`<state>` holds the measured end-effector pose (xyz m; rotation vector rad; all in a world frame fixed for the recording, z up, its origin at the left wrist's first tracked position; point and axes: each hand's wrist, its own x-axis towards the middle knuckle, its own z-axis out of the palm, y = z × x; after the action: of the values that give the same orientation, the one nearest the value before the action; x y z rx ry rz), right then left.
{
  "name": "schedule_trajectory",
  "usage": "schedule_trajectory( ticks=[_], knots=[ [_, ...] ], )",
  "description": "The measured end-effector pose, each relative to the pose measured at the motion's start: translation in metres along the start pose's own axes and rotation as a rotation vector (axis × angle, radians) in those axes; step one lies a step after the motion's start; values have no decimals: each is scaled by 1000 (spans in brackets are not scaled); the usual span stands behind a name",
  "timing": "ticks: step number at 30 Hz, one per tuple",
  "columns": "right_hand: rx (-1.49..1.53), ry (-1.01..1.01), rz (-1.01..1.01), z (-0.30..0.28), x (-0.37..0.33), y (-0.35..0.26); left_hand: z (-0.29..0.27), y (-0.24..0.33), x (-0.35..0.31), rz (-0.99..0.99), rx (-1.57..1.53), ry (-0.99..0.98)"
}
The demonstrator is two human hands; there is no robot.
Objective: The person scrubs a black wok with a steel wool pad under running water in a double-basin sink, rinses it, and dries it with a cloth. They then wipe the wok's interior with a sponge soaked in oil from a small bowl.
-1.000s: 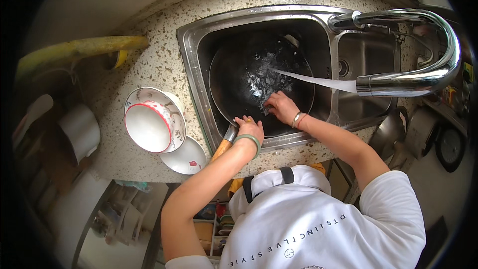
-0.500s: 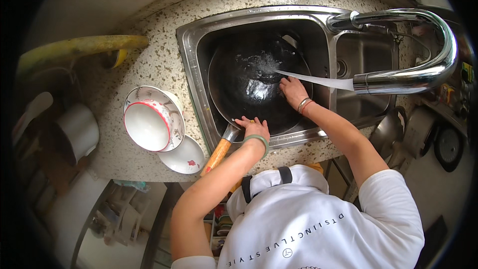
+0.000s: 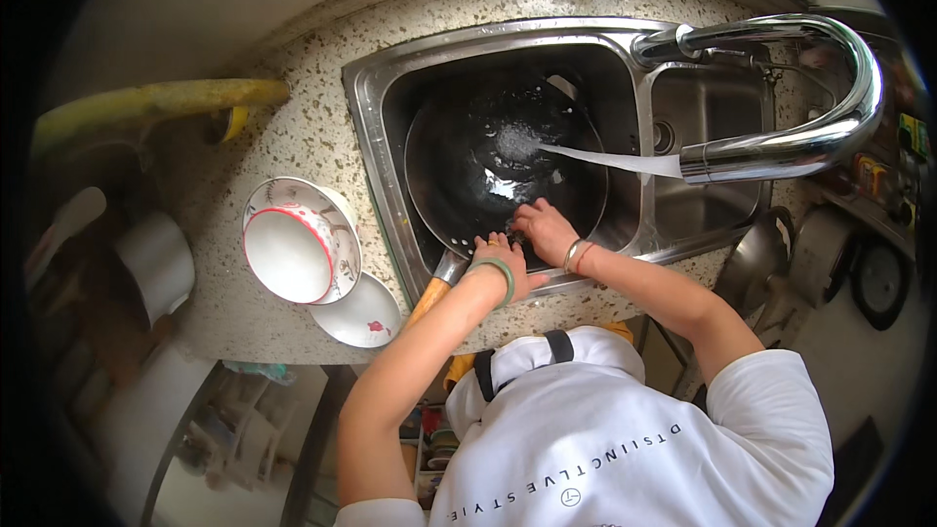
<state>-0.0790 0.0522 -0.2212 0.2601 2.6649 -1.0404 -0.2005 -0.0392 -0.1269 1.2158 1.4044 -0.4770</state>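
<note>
Speckled stone counter [image 3: 327, 127] runs round a shiny steel double sink [image 3: 488, 36], and a big black wok [image 3: 454, 171] sits in the left, bigger basin. The left hand [image 3: 499, 262] lies on the wok's near edge, right beside its handle [image 3: 427, 301], with its thumb stuck out to the side. I cannot tell if those fingers squeeze the edge or just rest on it. The right hand [image 3: 547, 234] is close by, its bent fingers dipping inside the wok near the same edge. Something small and dark is at its fingertips — too hidden to tell if it is held.

The wok's handle, metal at the neck and then orange wood, points down and left, out over the sink's edge. The long way of the wok goes from there up and right, to a small pale grip [image 3: 562, 87] on the far side.

Water [image 3: 615, 158] shoots from the bent silver tap [image 3: 781, 156] and splashes inside the wok. Left of the sink, a white bowl with a red rim [image 3: 288, 254] sits in a bigger patterned bowl [image 3: 344, 220], and a white saucer [image 3: 356, 317] with a red flower lies beside them. Dark printed letters [image 3: 590, 468] curve across the person's white shirt [image 3: 625, 400] — with a little round mark [image 3: 569, 497] below.
</note>
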Motion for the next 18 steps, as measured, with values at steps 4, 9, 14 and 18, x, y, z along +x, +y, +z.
schedule_trajectory(
  ticks=[4, 9, 14, 18],
  knots=[
    [-198, -59, 29, -24, 6, 27, -2, 1, -4, 12, -8, 17],
    [-55, -107, -45, -26, 4, 25, 0, 2, -8, 9, -16, 18],
    [31, -85, -114, -24, 2, 27, 1, 0, -8, 18, -14, 37],
    [-5, -42, -145, -8, 35, 7, 1, 3, -9, 4, -24, 21]
  ],
)
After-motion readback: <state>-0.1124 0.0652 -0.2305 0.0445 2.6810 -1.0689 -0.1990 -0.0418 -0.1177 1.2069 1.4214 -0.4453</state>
